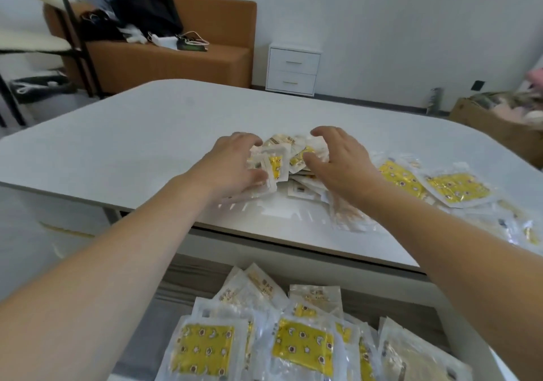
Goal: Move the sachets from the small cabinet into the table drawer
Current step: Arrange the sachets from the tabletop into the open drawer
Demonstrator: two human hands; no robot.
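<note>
A heap of clear sachets (289,157) with yellow patterned inserts lies on the white table (123,145). My left hand (235,163) curls round the heap's left side and my right hand (338,163) curls round its right side, so both grip the pile between them. More sachets (452,188) are spread flat on the table to the right. Below the table edge the table drawer (199,274) stands pulled out, with several sachets (302,342) lying in it. The small white cabinet (293,67) stands by the far wall with both its drawers closed.
A brown sofa (182,57) with dark clothes and cables is at the back left. A chair (44,42) with a black frame stands at the far left. A cardboard box (499,121) full of items sits on the floor at the right.
</note>
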